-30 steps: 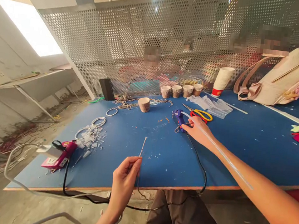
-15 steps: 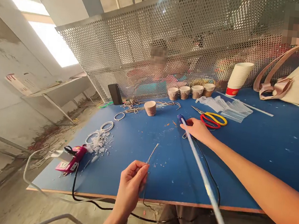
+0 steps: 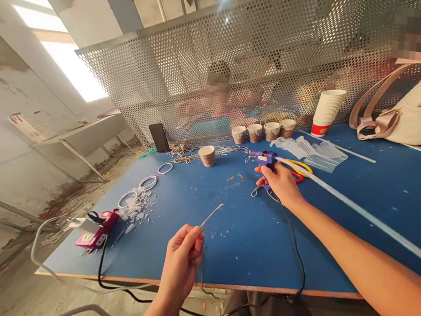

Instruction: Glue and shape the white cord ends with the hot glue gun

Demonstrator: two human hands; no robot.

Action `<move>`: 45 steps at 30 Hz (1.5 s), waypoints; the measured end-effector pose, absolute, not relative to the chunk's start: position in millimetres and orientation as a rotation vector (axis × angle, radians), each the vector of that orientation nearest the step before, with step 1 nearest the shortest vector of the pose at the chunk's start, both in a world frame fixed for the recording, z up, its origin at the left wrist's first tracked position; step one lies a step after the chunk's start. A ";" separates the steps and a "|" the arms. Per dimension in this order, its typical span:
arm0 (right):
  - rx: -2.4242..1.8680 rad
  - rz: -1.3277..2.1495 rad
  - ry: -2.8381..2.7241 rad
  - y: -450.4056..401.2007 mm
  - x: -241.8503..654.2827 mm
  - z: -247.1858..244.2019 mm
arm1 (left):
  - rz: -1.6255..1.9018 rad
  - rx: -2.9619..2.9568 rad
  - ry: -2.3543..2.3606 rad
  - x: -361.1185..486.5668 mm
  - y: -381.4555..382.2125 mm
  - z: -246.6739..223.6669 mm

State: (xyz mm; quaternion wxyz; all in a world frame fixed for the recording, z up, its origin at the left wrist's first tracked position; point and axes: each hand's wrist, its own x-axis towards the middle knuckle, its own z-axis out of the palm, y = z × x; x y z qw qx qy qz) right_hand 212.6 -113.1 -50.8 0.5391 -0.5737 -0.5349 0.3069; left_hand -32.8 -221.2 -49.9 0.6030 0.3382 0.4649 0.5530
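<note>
Between the closed fingers of my left hand (image 3: 183, 251) is a thin piece of twine (image 3: 212, 215), its free end pointing up and right above the table. My right hand (image 3: 281, 182) is wrapped round a blue hot glue gun (image 3: 262, 157), nozzle facing left. A long whitish glue stick (image 3: 356, 215) runs out of its back, over my forearm to the right. Behind that hand the scissors (image 3: 300, 171), with red and yellow handles, are partly hidden. A single cup wrapped in cord (image 3: 207, 156) stands mid-table, beyond my left hand.
Several wrapped cups (image 3: 254, 132) line the mesh panel (image 3: 190, 64), near stacked paper cups (image 3: 327, 113), clear glue sticks (image 3: 315, 152) and a bag (image 3: 417, 110). At left lie white rings (image 3: 148, 183), scraps (image 3: 138, 205) and a pink power strip (image 3: 99, 231). A black cable (image 3: 297, 249) crosses the table's front edge.
My right hand has turned the glue gun from pointing away to pointing left, and its long stick has swung to the right. My left hand still holds the twine, slightly more tilted.
</note>
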 end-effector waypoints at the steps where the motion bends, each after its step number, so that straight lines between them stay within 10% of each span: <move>1: -1.315 0.750 -1.245 -117.8 209.6 -46.7 | 1.292 0.756 1.055 -31.7 -220.1 -47.8; 13: -0.663 1.440 -0.935 -184.6 152.5 -25.2 | 1.255 0.627 0.891 13.6 -211.2 -39.7; 45: -1.158 1.055 -1.621 -203.9 208.7 -7.1 | 1.329 0.988 1.072 10.1 -196.0 -39.5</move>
